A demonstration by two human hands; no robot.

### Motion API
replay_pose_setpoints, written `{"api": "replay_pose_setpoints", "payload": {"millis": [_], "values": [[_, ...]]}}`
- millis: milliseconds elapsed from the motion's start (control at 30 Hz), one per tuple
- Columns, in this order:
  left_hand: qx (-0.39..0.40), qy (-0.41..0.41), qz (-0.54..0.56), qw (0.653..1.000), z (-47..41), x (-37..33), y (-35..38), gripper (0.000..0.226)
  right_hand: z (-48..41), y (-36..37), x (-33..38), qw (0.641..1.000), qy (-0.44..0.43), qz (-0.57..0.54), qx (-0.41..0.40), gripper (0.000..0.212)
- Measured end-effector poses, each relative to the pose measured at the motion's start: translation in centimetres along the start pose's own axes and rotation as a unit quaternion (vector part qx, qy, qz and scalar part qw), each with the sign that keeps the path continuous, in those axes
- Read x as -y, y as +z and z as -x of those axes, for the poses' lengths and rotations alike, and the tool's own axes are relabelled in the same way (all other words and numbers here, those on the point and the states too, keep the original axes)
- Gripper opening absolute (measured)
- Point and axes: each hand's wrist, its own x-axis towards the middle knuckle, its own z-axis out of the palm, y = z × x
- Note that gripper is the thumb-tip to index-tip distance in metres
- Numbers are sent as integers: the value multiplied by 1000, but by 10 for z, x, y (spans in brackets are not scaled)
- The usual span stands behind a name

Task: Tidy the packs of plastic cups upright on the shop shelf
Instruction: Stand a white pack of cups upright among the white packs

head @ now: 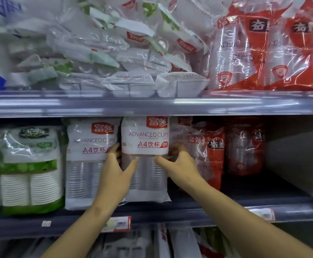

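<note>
A white-labelled pack of clear plastic cups (145, 142) stands upright at the middle of the lower shelf (189, 206). My left hand (117, 168) grips its left side, thumb across the front. On the pack's right side my right hand (180, 162) holds it, thumb on the front. A matching white pack (88, 157) stands upright just to the left. Behind and to the right lean red-labelled cup packs (212, 155), partly hidden by my right hand.
Green-labelled packs of paper cups (29, 164) fill the lower shelf's left end. The upper shelf (152, 104) carries a loose heap of white packs (105, 53) and red cup packs (263, 53) at the right. A price tag (117, 223) sits on the lower shelf edge.
</note>
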Motion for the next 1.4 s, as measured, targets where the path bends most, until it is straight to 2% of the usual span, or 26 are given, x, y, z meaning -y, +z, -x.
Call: {"api": "replay_pose_setpoints", "payload": {"millis": [167,300,400,1067,1400], "values": [[2,58,-70,996,7,6,2,68,-3,6,-8,1000,1,-2,0,46],[-48,130,-159,977,13,6,3,68,-4,8,-13,1000,4,2,6,49],[-46,164,-204,964,15,8,3,67,-5,9,-16,1000,4,2,9,48],[-14,175,-249,952,22,25,-1,62,-3,13,-30,998,-23,33,40,43],[-14,171,-256,951,25,26,0,62,1,18,-33,999,-17,25,20,42]]}}
